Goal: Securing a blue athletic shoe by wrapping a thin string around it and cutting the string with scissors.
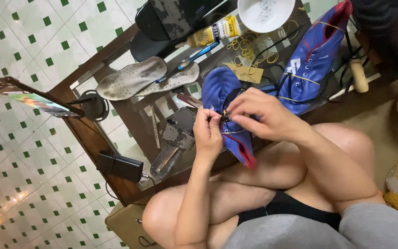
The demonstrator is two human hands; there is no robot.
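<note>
A blue sports shoe point(224, 94) with a red lining rests against my knee, its toe pointing up. My left hand point(207, 133) grips its side, fingers pinched near the laces. My right hand point(263, 115) is closed over the shoe's upper, pinching a yellow rubber band or lace there. The matching blue shoe point(316, 57) lies on the table behind, wrapped in yellow rubber bands, with black laces trailing from it.
On the glass-topped wooden table point(90, 133) lie two grey insoles point(137, 78), a glue bottle point(210, 34), a blue toothbrush point(199, 54), loose rubber bands point(242, 46), a white bowl point(266, 14), and a phone on a stand point(28, 97). A black power bank point(119, 167) sits at the table's edge.
</note>
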